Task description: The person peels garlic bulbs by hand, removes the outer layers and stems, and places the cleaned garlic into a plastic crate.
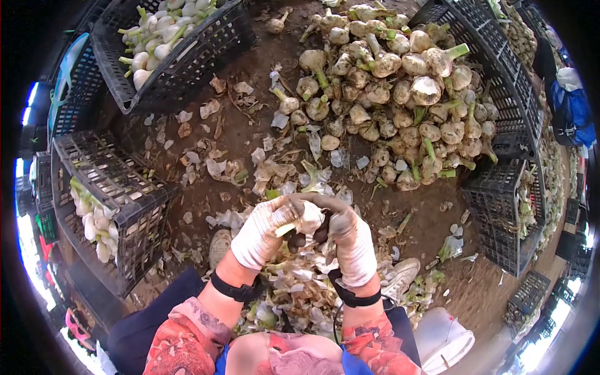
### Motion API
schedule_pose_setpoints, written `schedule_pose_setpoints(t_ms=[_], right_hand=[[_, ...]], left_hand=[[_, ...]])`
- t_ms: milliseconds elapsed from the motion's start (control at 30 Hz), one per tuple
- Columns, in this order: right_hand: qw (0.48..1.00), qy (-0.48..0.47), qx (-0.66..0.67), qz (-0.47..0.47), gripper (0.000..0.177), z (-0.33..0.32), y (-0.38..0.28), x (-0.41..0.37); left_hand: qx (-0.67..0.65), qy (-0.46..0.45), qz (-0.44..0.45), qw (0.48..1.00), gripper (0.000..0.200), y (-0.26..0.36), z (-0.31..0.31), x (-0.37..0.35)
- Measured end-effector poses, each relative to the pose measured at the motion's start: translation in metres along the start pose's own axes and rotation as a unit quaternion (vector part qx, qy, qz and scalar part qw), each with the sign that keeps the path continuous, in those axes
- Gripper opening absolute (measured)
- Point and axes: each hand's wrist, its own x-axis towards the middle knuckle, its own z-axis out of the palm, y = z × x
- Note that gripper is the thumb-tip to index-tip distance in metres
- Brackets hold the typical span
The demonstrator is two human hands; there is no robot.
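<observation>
Both my hands wear dirty white gloves and meet low in the middle of the view. My left hand (261,232) and my right hand (351,240) are closed around one pale onion bulb (309,220), with dark soil between the fingers. Peeled skins (294,290) lie heaped under my hands, over my shoes. A big pile of unpeeled, earthy onions (400,100) with cut green stalks lies on the dirt floor ahead and to the right.
A black crate (187,62) of clean white onions stands tilted at the top left. Another black crate (131,212) with white onions sits at my left. More black crates (500,206) line the right side. A white bucket (447,340) stands by my right leg.
</observation>
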Motion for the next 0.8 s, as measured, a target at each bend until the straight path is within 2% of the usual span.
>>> schedule_pose_setpoints(t_ms=[33,67,100,133,200,233,300,333,367,433,467,500,533,567,633,667,700,767,800], right_hand=[[0.996,0.023,-0.091,-0.007,0.038,-0.001,-0.001,-0.001],[0.981,0.04,-0.153,-0.11,0.032,-0.001,0.011,0.002],[0.981,0.041,-0.153,-0.111,0.032,-0.006,0.016,0.003],[0.969,0.045,-0.193,-0.149,0.025,-0.01,0.02,0.004],[0.932,0.046,-0.271,-0.238,0.01,-0.01,0.022,0.006],[0.932,0.046,-0.271,-0.237,0.01,-0.012,0.024,0.011],[0.951,0.147,-0.215,-0.169,0.009,-0.019,0.032,0.027],[0.966,0.188,-0.146,-0.103,0.011,-0.022,0.029,0.034],[0.954,0.207,-0.171,-0.133,0.018,-0.024,0.027,0.043],[0.969,0.188,-0.093,-0.131,0.026,-0.025,0.026,0.041],[0.969,0.187,-0.092,-0.129,0.026,-0.023,0.019,0.032],[0.984,0.128,-0.09,-0.081,0.029,-0.024,0.01,0.02],[0.993,0.069,-0.088,-0.035,0.031,-0.024,0.005,0.012],[0.993,0.069,-0.089,-0.034,0.031,-0.022,0.005,0.008],[0.929,-0.001,-0.322,-0.182,0.033,-0.017,0.008,0.005],[0.849,-0.02,-0.435,-0.299,0.034,-0.02,0.01,0.01],[0.849,-0.022,-0.435,-0.299,0.034,-0.019,0.012,0.012],[0.781,0.004,-0.531,-0.329,0.033,-0.015,0.017,0.013],[0.749,0.005,-0.566,-0.345,0.022,-0.015,0.02,0.016]], left_hand=[[0.0,-0.001,0.0,1.0,0.049,0.0,-0.001,-0.001],[0.039,-0.015,-0.021,0.999,0.054,0.005,0.0,-0.001],[0.077,-0.029,-0.041,0.996,0.059,0.008,0.001,-0.001],[0.139,-0.065,-0.054,0.987,0.069,0.012,-0.004,-0.001],[0.111,-0.066,-0.055,0.99,0.072,0.006,-0.004,-0.002],[0.083,-0.069,-0.055,0.993,0.076,0.002,-0.003,-0.001],[0.098,-0.09,-0.043,0.99,0.081,-0.004,0.002,0.0],[0.114,-0.109,-0.029,0.987,0.087,-0.005,0.003,0.001],[0.114,-0.111,-0.025,0.987,0.087,-0.005,0.003,0.002],[0.221,-0.08,0.033,0.971,0.091,-0.005,0.002,0.003],[0.27,-0.059,0.015,0.961,0.095,-0.004,0.001,0.003],[0.27,-0.058,0.013,0.961,0.095,-0.006,-0.001,0.004],[0.342,-0.042,0.05,0.937,0.093,-0.01,-0.004,0.007],[0.412,-0.025,0.088,0.907,0.092,-0.013,-0.005,0.009],[0.445,-0.008,0.103,0.89,0.089,-0.011,-0.004,0.006],[0.435,-0.009,0.071,0.897,0.088,-0.007,-0.002,0.006],[0.426,-0.009,0.04,0.904,0.087,-0.005,-0.002,0.006],[0.445,-0.02,0.014,0.895,0.088,-0.035,-0.028,0.022],[0.463,-0.033,-0.011,0.886,0.089,-0.038,-0.032,0.027]])
